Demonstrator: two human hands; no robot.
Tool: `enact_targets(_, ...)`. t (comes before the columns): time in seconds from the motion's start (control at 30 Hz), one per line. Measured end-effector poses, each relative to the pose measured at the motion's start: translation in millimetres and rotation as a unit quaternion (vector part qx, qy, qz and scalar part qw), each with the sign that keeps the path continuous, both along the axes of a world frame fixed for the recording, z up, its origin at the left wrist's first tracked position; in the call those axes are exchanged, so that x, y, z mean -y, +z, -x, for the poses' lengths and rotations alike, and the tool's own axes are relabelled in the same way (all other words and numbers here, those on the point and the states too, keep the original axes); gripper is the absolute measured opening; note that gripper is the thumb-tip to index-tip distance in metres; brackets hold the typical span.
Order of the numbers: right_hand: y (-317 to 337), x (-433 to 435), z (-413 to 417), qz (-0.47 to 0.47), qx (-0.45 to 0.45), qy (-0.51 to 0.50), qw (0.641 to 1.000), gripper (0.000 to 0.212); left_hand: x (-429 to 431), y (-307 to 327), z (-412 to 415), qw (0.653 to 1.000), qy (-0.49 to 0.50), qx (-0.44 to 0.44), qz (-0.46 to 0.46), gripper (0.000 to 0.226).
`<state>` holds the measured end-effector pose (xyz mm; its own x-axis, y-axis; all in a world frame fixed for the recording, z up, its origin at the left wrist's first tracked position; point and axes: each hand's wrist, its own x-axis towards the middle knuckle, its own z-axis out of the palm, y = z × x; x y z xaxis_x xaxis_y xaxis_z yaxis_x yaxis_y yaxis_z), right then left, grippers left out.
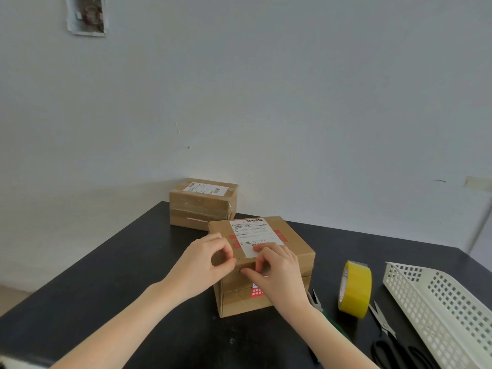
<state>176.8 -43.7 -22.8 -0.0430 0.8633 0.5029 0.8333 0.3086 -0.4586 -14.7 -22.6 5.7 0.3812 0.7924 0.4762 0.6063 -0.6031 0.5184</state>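
Note:
A taped cardboard box (296,253) with a white shipping label (251,230) on top stands in the middle of the black table (119,275). My left hand (205,262) is at the box's near top edge, left of the label, thumb and forefinger pinched together there; what they pinch is too small to tell. My right hand (279,275) holds the same edge further right, its fingers bent over the label's near end and its thumb laid flat on the front face.
A second labelled box (202,206) sits behind, at the table's far edge by the wall. To the right stand a yellow tape roll (355,288), small snips (316,301), black-handled scissors (386,334) and a white perforated basket (439,302).

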Motion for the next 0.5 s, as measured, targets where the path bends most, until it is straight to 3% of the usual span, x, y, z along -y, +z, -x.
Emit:
enact_targets(0.17,-2,-1,0,-0.009,0.008,0.000,1.000,0.028,1,-2,2,1.000,0.000,-0.007,-0.012,0.018)
enact_targets(0.37,3,-4,-7,-0.001,-0.020,0.024,0.999,0.028,1,-7,-3,0.997,0.046,-0.055,-0.024,0.044)
enact_targets(0.5,6,-7,-6,0.016,-0.024,0.008,1.000,0.034,0,-10,-10,0.997,0.062,-0.032,-0.034,0.046)
